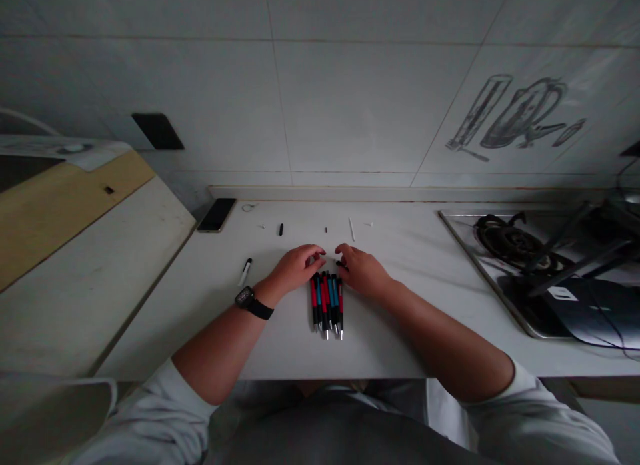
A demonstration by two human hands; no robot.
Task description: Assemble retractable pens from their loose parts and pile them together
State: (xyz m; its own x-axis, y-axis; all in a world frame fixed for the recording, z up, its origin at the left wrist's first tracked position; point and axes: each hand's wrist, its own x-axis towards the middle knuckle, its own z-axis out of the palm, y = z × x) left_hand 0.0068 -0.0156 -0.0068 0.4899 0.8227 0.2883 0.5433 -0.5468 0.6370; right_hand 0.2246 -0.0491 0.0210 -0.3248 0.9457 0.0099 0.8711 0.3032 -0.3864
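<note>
Several red and blue pens point(327, 303) lie side by side in a tight row on the white counter point(280, 345), tips toward me. My left hand point(295, 266), with a black watch on its wrist, rests at the upper left end of the row, fingers curled onto the pen tops. My right hand point(361, 268) sits at the upper right end, fingers bent and touching the pen tops too. Whether either hand grips one pen is hidden by the fingers.
A white pen barrel point(245, 271) lies left of my left hand. Small pen parts, among them a black cap point(281, 229) and a white refill point(352, 229), sit near the wall. A phone point(217, 215) lies at the back left. A gas stove point(525, 251) stands at the right.
</note>
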